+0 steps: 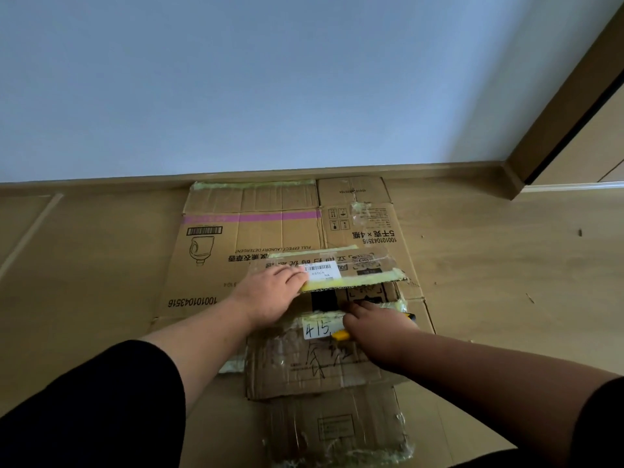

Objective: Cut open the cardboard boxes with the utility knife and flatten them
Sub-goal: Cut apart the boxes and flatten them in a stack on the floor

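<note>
Yellow utility knife [341, 335] lies crosswise in the gripping right hand [374, 327]; left hand [270, 295] lifts a flap [351, 273].

At frame centre, the left hand [270, 292] is lifting a box flap [351, 273] while the right hand [368, 327] is gripping the yellow utility knife [341, 335] against the small box [314, 363].

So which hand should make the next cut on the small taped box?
Probably the right hand: it already grips the yellow utility knife at the small taped cardboard box, while the left hand holds its flap.
</note>
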A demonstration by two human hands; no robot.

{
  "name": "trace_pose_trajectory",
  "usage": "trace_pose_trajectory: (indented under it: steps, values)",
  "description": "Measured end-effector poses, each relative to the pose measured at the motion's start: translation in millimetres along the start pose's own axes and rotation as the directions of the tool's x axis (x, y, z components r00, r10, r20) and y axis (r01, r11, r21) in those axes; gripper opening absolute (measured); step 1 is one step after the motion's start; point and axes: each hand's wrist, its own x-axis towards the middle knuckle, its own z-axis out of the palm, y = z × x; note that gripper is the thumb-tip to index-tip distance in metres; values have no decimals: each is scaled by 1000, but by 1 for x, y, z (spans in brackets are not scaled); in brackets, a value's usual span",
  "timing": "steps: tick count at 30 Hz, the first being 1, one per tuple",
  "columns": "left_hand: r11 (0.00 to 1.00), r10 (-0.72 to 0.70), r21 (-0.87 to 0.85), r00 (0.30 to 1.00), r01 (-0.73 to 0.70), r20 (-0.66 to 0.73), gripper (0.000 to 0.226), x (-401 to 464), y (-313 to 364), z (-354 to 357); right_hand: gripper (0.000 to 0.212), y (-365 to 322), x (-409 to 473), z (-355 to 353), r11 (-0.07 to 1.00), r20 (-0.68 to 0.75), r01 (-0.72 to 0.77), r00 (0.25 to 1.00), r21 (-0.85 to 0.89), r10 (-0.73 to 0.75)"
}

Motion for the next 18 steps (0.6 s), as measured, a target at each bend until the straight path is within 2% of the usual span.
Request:
trace_pose_trajectory:
  steps: [5,11,13,18]
  values:
    - [1000,9,3,999,-9,-31,53,1,4,3,35,28,-7,-7,998,-68,-42,997,56,46]
    - [1000,-15,-3,999,15,-30,70,2,8,15,18,51,-9,-10,993,-48,-79,995,84,83]
    - [1000,-14,-8,999,13,-42,69,1,8,17,13,52,-10,-16,990,-65,-96,993,106,103]
    - [998,14,-56,993,-21,-117,69,0,6,16,22,44,-12,-34,979,-103,-112,986,169,131]
